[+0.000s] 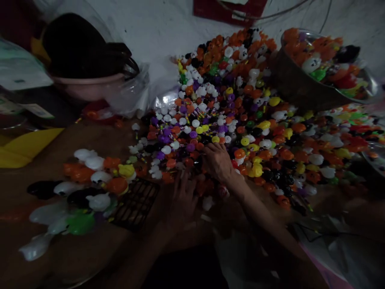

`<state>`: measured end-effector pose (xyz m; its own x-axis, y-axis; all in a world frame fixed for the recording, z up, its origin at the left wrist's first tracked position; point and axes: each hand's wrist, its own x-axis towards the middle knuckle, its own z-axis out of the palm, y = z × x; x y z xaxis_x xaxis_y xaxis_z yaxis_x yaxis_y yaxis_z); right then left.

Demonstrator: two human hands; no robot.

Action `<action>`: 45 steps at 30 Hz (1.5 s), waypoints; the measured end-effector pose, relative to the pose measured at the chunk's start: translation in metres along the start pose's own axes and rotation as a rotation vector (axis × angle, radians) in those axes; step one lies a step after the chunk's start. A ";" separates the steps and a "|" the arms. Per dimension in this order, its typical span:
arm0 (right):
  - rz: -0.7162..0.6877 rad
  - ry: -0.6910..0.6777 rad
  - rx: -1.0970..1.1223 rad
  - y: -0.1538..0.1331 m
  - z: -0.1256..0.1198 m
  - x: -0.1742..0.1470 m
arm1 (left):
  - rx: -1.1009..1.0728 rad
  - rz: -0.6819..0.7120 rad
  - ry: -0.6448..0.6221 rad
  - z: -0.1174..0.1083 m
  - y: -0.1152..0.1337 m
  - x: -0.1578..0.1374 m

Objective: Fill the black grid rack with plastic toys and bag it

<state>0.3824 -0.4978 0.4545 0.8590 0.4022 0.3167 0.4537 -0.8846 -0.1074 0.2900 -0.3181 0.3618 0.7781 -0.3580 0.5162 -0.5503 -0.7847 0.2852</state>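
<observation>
A large heap of small plastic figures (264, 144) in orange, white, purple, yellow and black covers the table in front of me. My right hand (218, 162) reaches into its near edge with bent fingers; the fingertips and anything between them are hidden. My left hand (182, 194) lies lower and to the left, fingers stretched forward and somewhat apart, touching the figures' edge. A dark slotted grid (135, 204) lies just left of it. Beyond the grid is a separate group of larger figures, among them a green one (80, 222) and a white one (99, 202).
A tilted metal basin (303, 86) full of figures rests on the heap at the back right. At the back left stand a pink tub (90, 86) with dark things and a clear plastic bag (132, 94). A yellow sheet (27, 148) lies at the left edge.
</observation>
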 end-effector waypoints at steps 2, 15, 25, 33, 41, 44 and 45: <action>-0.009 -0.056 -0.031 -0.003 0.002 0.009 | -0.002 -0.023 0.013 0.003 -0.001 0.000; -0.129 -0.302 -0.132 -0.017 0.001 0.051 | 0.041 0.061 0.018 -0.018 0.000 -0.016; -0.052 -0.167 -0.198 -0.047 -0.042 0.028 | 0.142 -0.180 0.024 -0.026 -0.006 -0.013; 0.051 -0.163 -0.139 -0.058 -0.006 -0.017 | -0.007 -0.203 0.002 -0.017 0.003 0.003; 0.370 0.284 -0.150 -0.047 -0.009 -0.141 | -0.087 -0.071 0.021 -0.010 0.019 0.003; 0.422 0.275 -0.171 -0.036 -0.007 -0.174 | -0.074 0.073 -0.035 -0.016 0.022 -0.005; 0.430 0.268 -0.172 -0.030 -0.007 -0.178 | -0.069 0.125 -0.075 -0.018 0.023 -0.008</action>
<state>0.2137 -0.5443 0.4074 0.8582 -0.0596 0.5099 0.0095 -0.9912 -0.1318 0.2658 -0.3248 0.3789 0.7213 -0.4894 0.4901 -0.6616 -0.6963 0.2784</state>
